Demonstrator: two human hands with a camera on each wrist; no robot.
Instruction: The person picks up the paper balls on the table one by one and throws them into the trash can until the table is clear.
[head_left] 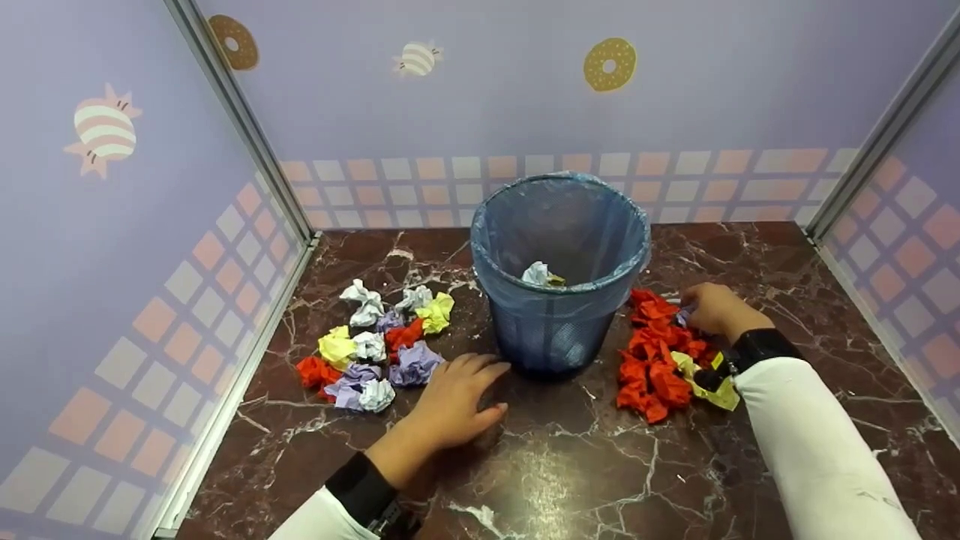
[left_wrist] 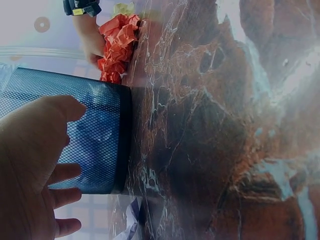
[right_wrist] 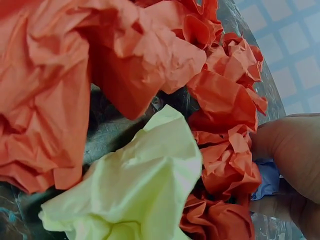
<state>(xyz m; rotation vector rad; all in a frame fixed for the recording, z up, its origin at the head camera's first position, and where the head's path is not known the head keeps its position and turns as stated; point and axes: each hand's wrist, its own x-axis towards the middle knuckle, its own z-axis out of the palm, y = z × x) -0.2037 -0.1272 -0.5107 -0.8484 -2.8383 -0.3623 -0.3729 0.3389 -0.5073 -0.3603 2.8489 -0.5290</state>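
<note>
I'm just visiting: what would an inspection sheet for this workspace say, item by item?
Surface: dark, veined tabletop.
Job's things: lined bin, upright, white paper inside; mixed crumpled paper left of it; red paper and yellow paper right of it.
Clutter: nothing seen beyond the paper.
Hands: left hand near the bin, holding nothing; right hand pinching purple paper.
Cables: nothing seen.
Surroundings: patterned lilac walls.

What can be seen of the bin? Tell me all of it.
The bin stands upright on the marbled table, its round, open top wider than its base. Its wall is fine blue-looking mesh, with a dark band at the bottom. A thin, see-through blue liner, seemingly plastic, folds over the rim. Crumpled white paper and a bit of yellow paper show inside. The left hand is close; whether it touches is unclear.
</note>
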